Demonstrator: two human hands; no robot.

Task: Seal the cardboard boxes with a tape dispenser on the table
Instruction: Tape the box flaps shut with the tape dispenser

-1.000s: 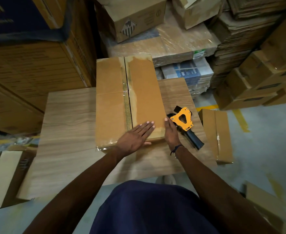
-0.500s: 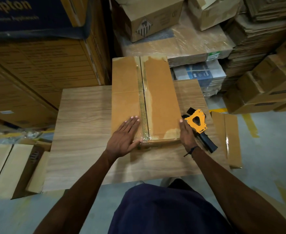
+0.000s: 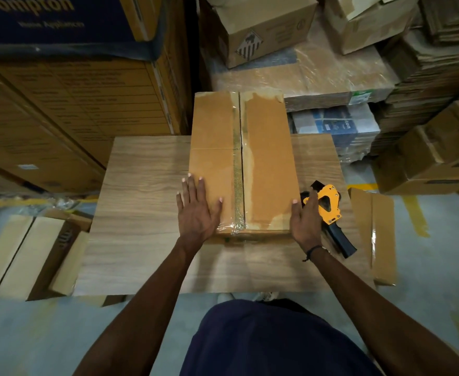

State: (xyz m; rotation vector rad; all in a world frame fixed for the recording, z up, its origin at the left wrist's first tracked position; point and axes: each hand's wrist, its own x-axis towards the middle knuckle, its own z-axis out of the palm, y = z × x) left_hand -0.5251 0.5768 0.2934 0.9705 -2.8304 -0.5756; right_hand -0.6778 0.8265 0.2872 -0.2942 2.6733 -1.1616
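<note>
A long brown cardboard box (image 3: 269,158) lies on the wooden table (image 3: 141,213), its centre seam covered by clear tape that folds over the near end. My left hand (image 3: 197,213) lies flat with spread fingers on the box's near left corner. My right hand (image 3: 305,221) rests with straight fingers against the box's near right edge. Just right of that hand, the yellow and black tape dispenser (image 3: 330,213) lies on the table, handle pointing toward me.
A flat cardboard box (image 3: 377,234) leans off the table's right edge. Flattened boxes (image 3: 27,256) lie on the floor at left. Tall stacked cartons (image 3: 73,99) stand behind left, wrapped bundles and boxes (image 3: 317,71) behind, more boxes (image 3: 439,153) at right.
My left hand slid left from the box's middle to its near left corner. My right hand stayed at the near right edge. The view shifted, so the box sits more centred.
</note>
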